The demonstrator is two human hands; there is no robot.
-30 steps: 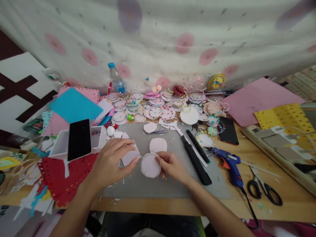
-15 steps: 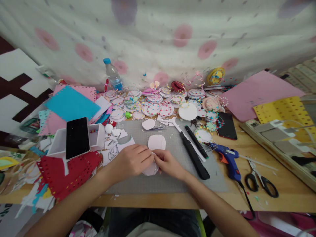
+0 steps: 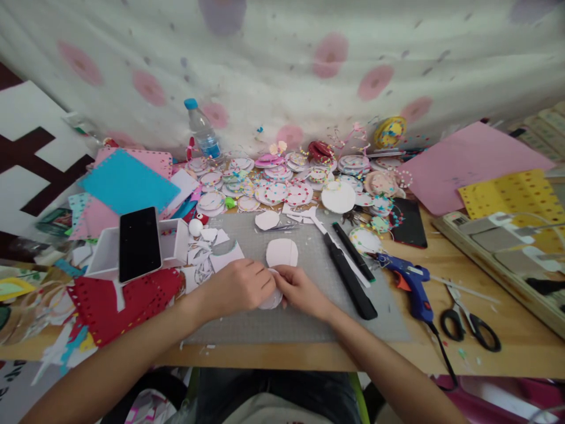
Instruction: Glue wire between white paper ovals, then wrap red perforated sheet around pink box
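Between my two hands is a small round white paper disc (image 3: 271,300), its upper part hidden by my fingers. My left hand (image 3: 243,285) is closed on the disc's left and upper side, fingers curled over it. With thumb and fingers, my right hand (image 3: 301,291) pinches its right edge. Just beyond my fingertips a rounded white paper piece (image 3: 282,252) lies on the grey cutting mat (image 3: 309,330). Farther back on the mat is another cut white piece (image 3: 267,220), with tweezers (image 3: 282,228) beside it.
Paper scraps (image 3: 200,262) and a phone (image 3: 140,244) on a white box (image 3: 102,259) lie left. A black-handled cutter (image 3: 351,277), blue glue gun (image 3: 408,280) and scissors (image 3: 468,321) lie right. Decorated discs (image 3: 276,191) and a bottle (image 3: 203,135) line the back.
My left hand has turned slightly over the disc, and less of the disc shows below my fingers. My right hand keeps its pinch. The whole view has shifted a little.
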